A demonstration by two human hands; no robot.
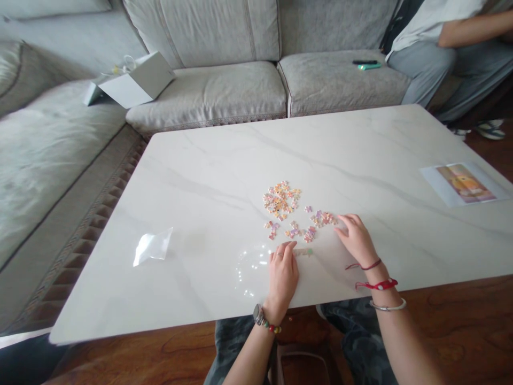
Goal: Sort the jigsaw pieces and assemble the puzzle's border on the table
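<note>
Small jigsaw puzzle pieces in pink, orange and purple lie on the white marbled table. The largest pile (281,199) is beyond my hands, with smaller clusters in front of it. My left hand (284,274) rests near the front edge, fingers bent and close together over one end of a short row of puzzle pieces (305,252) with a green tip; the covered end is hidden. To the right, my right hand (356,239) has thumb and forefinger apart, fingertips beside a cluster of pinkish pieces (324,218). Nothing shows between those fingers.
A clear plastic bag (153,246) lies on the table's left side. At the right is a sheet with a printed picture (465,183). Behind the table, the grey sofa (216,91) bears a white box (138,80), and a seated person (436,69) is at far right.
</note>
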